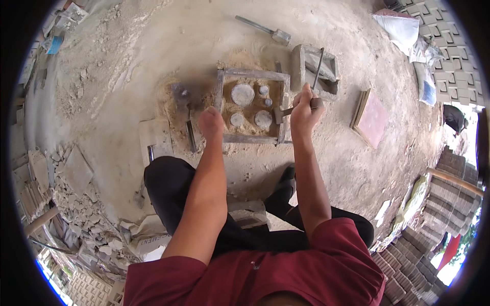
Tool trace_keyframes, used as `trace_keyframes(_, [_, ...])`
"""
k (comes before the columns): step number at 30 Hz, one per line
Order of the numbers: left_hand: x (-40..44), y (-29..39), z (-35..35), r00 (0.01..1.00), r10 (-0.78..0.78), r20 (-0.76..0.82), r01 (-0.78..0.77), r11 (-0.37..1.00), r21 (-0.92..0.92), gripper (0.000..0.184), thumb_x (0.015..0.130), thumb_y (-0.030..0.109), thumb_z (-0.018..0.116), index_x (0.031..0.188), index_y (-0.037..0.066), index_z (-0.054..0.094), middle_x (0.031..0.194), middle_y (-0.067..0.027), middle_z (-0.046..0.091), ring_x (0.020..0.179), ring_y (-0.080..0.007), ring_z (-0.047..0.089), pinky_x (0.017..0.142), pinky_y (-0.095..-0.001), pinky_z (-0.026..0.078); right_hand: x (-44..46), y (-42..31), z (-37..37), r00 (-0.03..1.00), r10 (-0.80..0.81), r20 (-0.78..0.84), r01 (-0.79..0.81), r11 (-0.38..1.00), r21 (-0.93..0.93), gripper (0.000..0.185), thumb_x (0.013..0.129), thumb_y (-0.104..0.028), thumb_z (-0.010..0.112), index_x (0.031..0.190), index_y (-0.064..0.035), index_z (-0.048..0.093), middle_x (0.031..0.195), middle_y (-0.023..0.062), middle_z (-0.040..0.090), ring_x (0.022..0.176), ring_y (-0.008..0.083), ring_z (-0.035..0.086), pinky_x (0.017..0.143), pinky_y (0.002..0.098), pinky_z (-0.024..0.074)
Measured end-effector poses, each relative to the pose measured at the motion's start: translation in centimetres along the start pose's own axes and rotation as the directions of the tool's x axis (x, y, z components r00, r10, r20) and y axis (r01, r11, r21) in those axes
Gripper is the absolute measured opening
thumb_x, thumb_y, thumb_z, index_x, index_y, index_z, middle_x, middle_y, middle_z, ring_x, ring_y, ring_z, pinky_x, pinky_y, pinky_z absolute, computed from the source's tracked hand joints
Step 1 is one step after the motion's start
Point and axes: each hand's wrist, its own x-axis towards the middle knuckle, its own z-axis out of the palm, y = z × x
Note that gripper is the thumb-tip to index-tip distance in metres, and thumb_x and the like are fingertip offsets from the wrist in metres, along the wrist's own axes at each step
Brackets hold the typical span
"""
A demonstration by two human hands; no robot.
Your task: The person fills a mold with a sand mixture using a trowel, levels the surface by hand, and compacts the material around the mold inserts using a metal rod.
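My left hand (211,122) is closed in a fist beside the left wall of a rectangular frame (255,138). A dark smear blurs the area above that fist, and what it holds is hidden. Packed sand (248,111) fills the frame, with several round pale discs (242,95) of different sizes set in it. At the frame's right side, my right hand (306,115) is wrapped around a hammer (278,116), its head close to the frame's right wall. A thin metal rod (319,66) points up from the same hand; its lower end is hidden.
Left of the frame lies a trowel (190,135). Beyond it is a small shovel-like tool (279,35). A grey trough (332,89) stands at the upper right, near a stack of square boards (371,118). Rubble (89,209) lies left, sacks (400,30) far right.
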Motion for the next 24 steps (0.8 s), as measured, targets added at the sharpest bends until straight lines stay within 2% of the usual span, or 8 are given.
trace_keyframes(4, [-0.3, 0.4, -0.2, 0.997, -0.057, -0.045, 0.056, 0.998, -0.023, 0.050, 0.091, 0.030, 0.036, 0.076, -0.008, 0.064, 0.078, -0.0322, 0.061, 0.079, -0.0495, 0.060, 0.074, -0.0551, 0.046, 1.6, 0.2, 0.7, 0.997, -0.077, 0.005, 0.075, 0.982, 0.174, 0.042, 0.096, -0.014, 0.051, 0.056, -0.0069, 0.040, 0.053, -0.0069, 0.035, 0.051, 0.0034, 0.028, 0.045, 0.0266, 0.0207])
trace_keyframes(8, [-0.5, 0.4, -0.4, 0.999, -0.033, -0.041, 0.032, 0.999, -0.031, 0.050, 0.091, 0.031, 0.035, 0.074, -0.007, 0.063, 0.080, -0.0318, 0.061, 0.078, -0.0499, 0.059, 0.072, -0.0561, 0.046, 3.9, -0.3, 1.0, 0.885, -0.060, 0.462, 0.024, 0.996, 0.082, 0.041, 0.095, -0.011, 0.048, 0.055, -0.0055, 0.040, 0.053, -0.0043, 0.036, 0.047, 0.0055, 0.028, 0.045, 0.0267, 0.0200])
trace_keyframes(15, [-0.4, 0.3, -0.4, 0.997, -0.072, -0.004, 0.072, 0.997, -0.024, 0.048, 0.092, 0.031, 0.037, 0.075, -0.005, 0.064, 0.079, -0.0301, 0.062, 0.078, -0.0491, 0.060, 0.071, -0.0551, 0.047, 7.2, -2.0, 1.3, 0.380, -0.028, 0.925, 0.071, 0.997, 0.001, 0.040, 0.092, -0.022, 0.054, 0.057, -0.0044, 0.045, 0.054, -0.0041, 0.039, 0.053, 0.0066, 0.036, 0.047, 0.0279, 0.0281])
trace_keyframes(16, [-0.5, 0.3, -0.4, 0.997, -0.073, -0.022, 0.073, 0.997, -0.023, 0.048, 0.092, 0.031, 0.037, 0.076, -0.005, 0.064, 0.079, -0.0303, 0.062, 0.078, -0.0491, 0.060, 0.071, -0.0548, 0.047, 6.7, -2.1, 1.5, 0.377, -0.024, 0.926, 0.067, 0.998, -0.002, 0.040, 0.092, -0.022, 0.054, 0.057, -0.0044, 0.045, 0.054, -0.0041, 0.039, 0.053, 0.0066, 0.036, 0.047, 0.0279, 0.0281])
trace_keyframes(18, [-0.9, 0.5, -0.3, 0.996, -0.079, -0.032, 0.078, 0.997, -0.026, 0.048, 0.092, 0.031, 0.037, 0.077, -0.006, 0.064, 0.080, -0.0304, 0.062, 0.079, -0.0490, 0.060, 0.071, -0.0544, 0.047, 5.7, -2.6, 1.7, 0.688, 0.016, 0.725, 0.045, 0.997, -0.064, 0.051, 0.097, -0.036, 0.050, 0.057, -0.0057, 0.044, 0.054, -0.0040, 0.038, 0.054, 0.0065, 0.036, 0.048, 0.0279, 0.0281])
trace_keyframes(19, [-0.9, 0.6, -0.4, 0.996, -0.085, -0.028, 0.084, 0.996, -0.035, 0.048, 0.092, 0.031, 0.037, 0.078, -0.005, 0.064, 0.080, -0.0304, 0.062, 0.079, -0.0490, 0.060, 0.072, -0.0544, 0.047, 5.6, -2.1, 1.0, 0.682, 0.064, 0.729, -0.042, 0.998, -0.048, 0.057, 0.098, -0.047, 0.045, 0.058, -0.0066, 0.042, 0.056, -0.0035, 0.040, 0.054, 0.0071, 0.037, 0.049, 0.0279, 0.0291])
trace_keyframes(22, [-0.6, 0.6, -0.4, 0.997, -0.068, -0.031, 0.067, 0.997, -0.049, 0.048, 0.093, 0.031, 0.037, 0.078, -0.005, 0.064, 0.081, -0.0301, 0.062, 0.080, -0.0492, 0.059, 0.072, -0.0545, 0.047, 3.0, -2.0, 0.5, 0.717, -0.403, 0.569, 0.326, 0.915, 0.237, 0.054, 0.102, -0.035, 0.038, 0.055, -0.0084, 0.030, 0.057, 0.0030, 0.038, 0.047, 0.0093, 0.031, 0.043, 0.0265, 0.0225])
trace_keyframes(24, [-0.6, 0.3, -0.6, 0.999, -0.040, -0.022, 0.039, 0.998, -0.039, 0.048, 0.093, 0.031, 0.037, 0.078, -0.005, 0.064, 0.081, -0.0298, 0.062, 0.080, -0.0493, 0.059, 0.073, -0.0546, 0.047, 3.5, -0.8, 1.1, 0.685, -0.453, 0.571, 0.345, 0.892, 0.293, 0.054, 0.101, -0.034, 0.038, 0.054, -0.0087, 0.030, 0.055, 0.0036, 0.038, 0.045, 0.0092, 0.030, 0.042, 0.0264, 0.0216])
